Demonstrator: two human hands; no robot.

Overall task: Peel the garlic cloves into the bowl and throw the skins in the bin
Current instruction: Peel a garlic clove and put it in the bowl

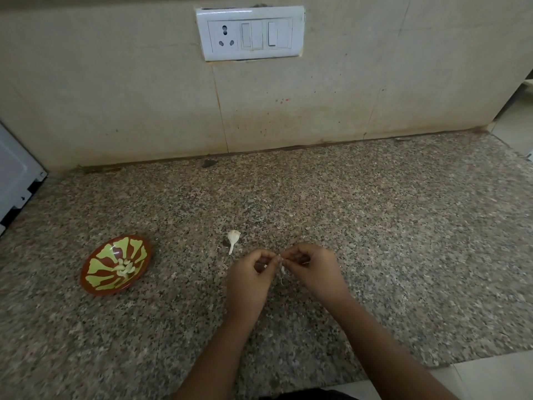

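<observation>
My left hand (251, 272) and my right hand (310, 265) meet over the speckled granite counter (403, 241). Between their fingertips both pinch a small garlic clove (281, 262), with thin strips of skin hanging down from it. The clove itself is mostly hidden by my fingers. A piece of garlic bulb with its stalk (233, 239) lies on the counter just beyond my left hand. To the left sits a brown bowl with a green pattern (98, 269), holding several peeled cloves (124, 268). No bin is in view.
A tiled wall with a white socket and switch plate (250, 33) rises behind the counter. A white appliance (14, 174) stands at the far left edge. The counter ends at the right, where pale floor tiles (513, 122) show.
</observation>
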